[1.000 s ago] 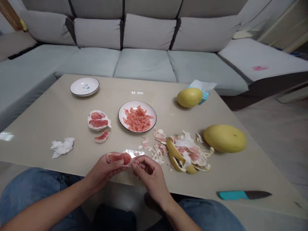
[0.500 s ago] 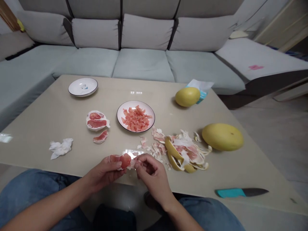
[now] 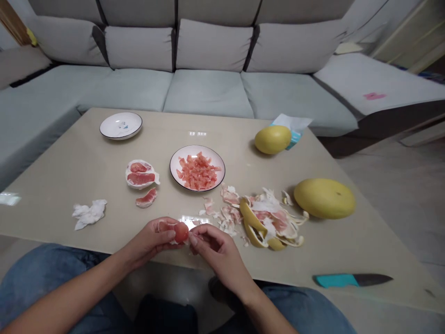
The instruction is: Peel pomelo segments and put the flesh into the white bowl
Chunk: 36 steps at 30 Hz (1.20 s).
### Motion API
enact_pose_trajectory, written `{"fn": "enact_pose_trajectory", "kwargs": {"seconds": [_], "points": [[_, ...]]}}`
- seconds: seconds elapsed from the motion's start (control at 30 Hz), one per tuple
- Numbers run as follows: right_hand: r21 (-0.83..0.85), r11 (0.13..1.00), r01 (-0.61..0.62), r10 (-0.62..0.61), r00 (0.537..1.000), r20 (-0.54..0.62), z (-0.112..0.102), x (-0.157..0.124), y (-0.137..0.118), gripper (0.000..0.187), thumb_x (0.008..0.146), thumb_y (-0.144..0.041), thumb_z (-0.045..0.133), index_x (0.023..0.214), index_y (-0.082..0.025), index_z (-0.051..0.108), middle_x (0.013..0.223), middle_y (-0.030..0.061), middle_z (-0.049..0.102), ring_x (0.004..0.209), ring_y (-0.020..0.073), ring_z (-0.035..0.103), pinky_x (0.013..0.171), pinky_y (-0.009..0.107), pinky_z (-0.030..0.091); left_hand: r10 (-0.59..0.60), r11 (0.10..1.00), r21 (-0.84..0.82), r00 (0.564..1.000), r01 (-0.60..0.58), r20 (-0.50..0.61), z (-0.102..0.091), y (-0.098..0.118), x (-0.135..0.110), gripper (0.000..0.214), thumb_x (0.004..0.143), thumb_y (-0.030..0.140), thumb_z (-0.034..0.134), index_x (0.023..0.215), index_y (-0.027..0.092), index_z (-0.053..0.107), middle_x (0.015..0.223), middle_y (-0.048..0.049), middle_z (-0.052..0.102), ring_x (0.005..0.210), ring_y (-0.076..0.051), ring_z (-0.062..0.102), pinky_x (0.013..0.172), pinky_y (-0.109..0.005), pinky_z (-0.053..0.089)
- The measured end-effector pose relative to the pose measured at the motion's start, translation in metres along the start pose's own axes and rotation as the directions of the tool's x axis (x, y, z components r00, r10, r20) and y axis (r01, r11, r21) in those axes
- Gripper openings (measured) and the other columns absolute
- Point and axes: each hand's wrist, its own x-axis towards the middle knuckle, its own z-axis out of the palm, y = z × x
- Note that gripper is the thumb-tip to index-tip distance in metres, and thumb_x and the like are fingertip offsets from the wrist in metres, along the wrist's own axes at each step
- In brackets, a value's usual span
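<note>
My left hand is closed around a peeled pink pomelo segment, held just above the table's front edge. The fingers of my right hand are pinched at the segment's right end, on a bit of thin membrane mostly hidden by the fingertips. Beyond both hands stands a white plate with dark rim, bearing a heap of pink pomelo pieces. Left of that plate lie a partly peeled pomelo chunk and a loose segment.
Right of my hands lies a pile of pomelo peel and membrane scraps. Two whole pomelos rest farther right, one beside a tissue pack. A teal-handled knife lies near the front edge. Crumpled tissue and another plate are left.
My right hand has drawn in a little toward the segment's end, and less membrane shows between the hands. The view has shifted slightly. Things on the table keep their places.
</note>
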Motion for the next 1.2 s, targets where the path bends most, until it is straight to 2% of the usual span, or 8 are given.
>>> {"fn": "enact_pose_trajectory", "kwargs": {"seconds": [0.17,0.3,0.43,0.57,0.73,0.83,0.97,1.2], "points": [[0.098,0.994,-0.036,0.03,0.997,0.067,-0.003,0.001,-0.001,0.025,0.084,-0.043,0.066,0.084,-0.018,0.065,0.074,0.0001,0.063,0.065,0.0118,0.057,0.064,0.024,0.045,-0.029,0.996,0.082,0.993,0.02,0.11,-0.007,0.004,0.003,0.045,0.063,0.042,0.084,0.091,0.011,0.069,0.081,-0.0066,0.072,0.07,-0.017,0.066,0.077,-0.034,0.053],[0.072,0.997,-0.038,0.033,0.997,0.072,-0.001,0.001,-0.001,0.022,0.083,-0.04,0.068,0.083,-0.018,0.066,0.071,-0.0012,0.061,0.065,0.0113,0.055,0.062,0.022,0.043,-0.051,0.995,0.099,0.98,0.032,0.192,-0.003,0.003,0.002,0.038,0.064,0.04,0.084,0.083,0.012,0.067,0.073,-0.0033,0.068,0.063,-0.014,0.062,0.077,-0.036,0.051],[0.009,1.0,-0.018,0.017,0.999,0.048,0.003,0.001,-0.001,0.02,0.082,-0.039,0.068,0.081,-0.018,0.066,0.07,-0.0012,0.062,0.065,0.0118,0.055,0.061,0.022,0.041,-0.037,0.997,0.077,0.986,0.024,0.163,0.002,-0.001,0.002,0.033,0.067,0.035,0.083,0.084,0.013,0.066,0.066,0.0011,0.063,0.057,-0.01,0.056,0.073,-0.031,0.05],[-0.097,0.995,0.001,-0.003,1.0,-0.02,0.004,-0.001,0.0,0.02,0.083,-0.039,0.067,0.081,-0.018,0.068,0.071,-0.0003,0.064,0.065,0.0126,0.053,0.059,0.023,0.04,0.008,0.995,0.098,0.992,-0.02,0.127,0.001,-0.003,0.001,0.028,0.069,0.034,0.082,0.077,0.012,0.067,0.066,-0.0022,0.066,0.066,-0.014,0.062,0.062,-0.021,0.043],[-0.159,0.986,0.057,-0.068,0.996,-0.062,0.005,-0.004,-0.003,0.016,0.082,-0.034,0.067,0.078,-0.018,0.068,0.07,-0.0003,0.064,0.066,0.0131,0.054,0.061,0.023,0.04,0.022,0.998,0.05,0.99,-0.029,0.138,-0.004,-0.007,-0.001,0.026,0.068,0.034,0.083,0.072,0.012,0.069,0.068,-0.0029,0.067,0.067,-0.015,0.064,0.062,-0.022,0.043],[-0.157,0.985,0.07,-0.086,0.992,-0.095,0.006,-0.005,-0.005,0.015,0.081,-0.032,0.067,0.078,-0.018,0.068,0.069,-0.0002,0.064,0.065,0.0135,0.055,0.06,0.023,0.041,0.011,1.0,0.008,0.988,-0.013,0.153,-0.004,-0.007,-0.001,0.026,0.066,0.034,0.084,0.072,0.013,0.069,0.068,-0.0022,0.067,0.067,-0.015,0.065,0.066,-0.025,0.045],[-0.151,0.986,0.067,-0.087,0.988,-0.13,0.007,-0.005,-0.004,0.016,0.081,-0.033,0.066,0.078,-0.018,0.069,0.07,0.0007,0.064,0.067,0.0143,0.055,0.062,0.024,0.041,0.034,0.999,-0.035,0.988,-0.029,0.152,-0.002,-0.007,0.0,0.025,0.065,0.032,0.085,0.071,0.013,0.068,0.069,-0.0021,0.067,0.066,-0.015,0.066,0.059,-0.021,0.043],[-0.007,1.0,0.013,-0.015,0.985,-0.171,0.009,-0.003,0.002,0.023,0.077,-0.041,0.07,0.078,-0.017,0.068,0.066,-0.0004,0.06,0.059,0.0116,0.048,0.054,0.022,0.037,0.183,0.982,-0.068,0.975,-0.175,0.124,-0.004,-0.012,0.002,0.023,0.066,0.029,0.084,0.074,0.015,0.068,0.073,-0.002,0.067,0.068,-0.015,0.066,0.057,-0.02,0.043]]}}
